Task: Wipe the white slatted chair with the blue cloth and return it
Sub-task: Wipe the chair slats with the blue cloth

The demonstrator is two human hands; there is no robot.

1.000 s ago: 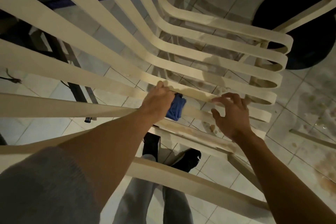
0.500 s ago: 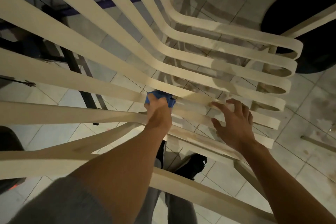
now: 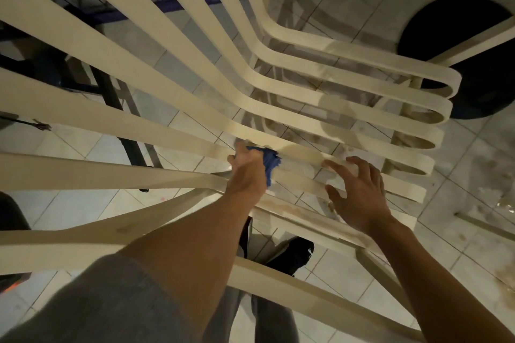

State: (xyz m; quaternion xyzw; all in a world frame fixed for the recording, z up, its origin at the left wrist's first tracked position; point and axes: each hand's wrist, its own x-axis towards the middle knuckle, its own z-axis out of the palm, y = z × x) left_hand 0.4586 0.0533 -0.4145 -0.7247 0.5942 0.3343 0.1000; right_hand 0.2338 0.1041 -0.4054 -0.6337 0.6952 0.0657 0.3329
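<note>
While looking down from the head view through the white slatted chair (image 3: 167, 69) onto a tiled floor (image 3: 83, 209): left hand (image 3: 246, 172) clenched round the bunched blue cloth (image 3: 271, 161), pressing it against 1 slat near its bend. Right hand (image 3: 359, 195) just beside, fingers spread and straight, fingertips resting on a neighbouring slat, holding nothing. Brownish stains on the slats near both hands. Grey sleeve (image 3: 97, 301) on the left forearm. Below, between the slats, 2 black shoes (image 3: 292, 256). Upper right, a black round shape (image 3: 459, 50) on the floor.
</note>
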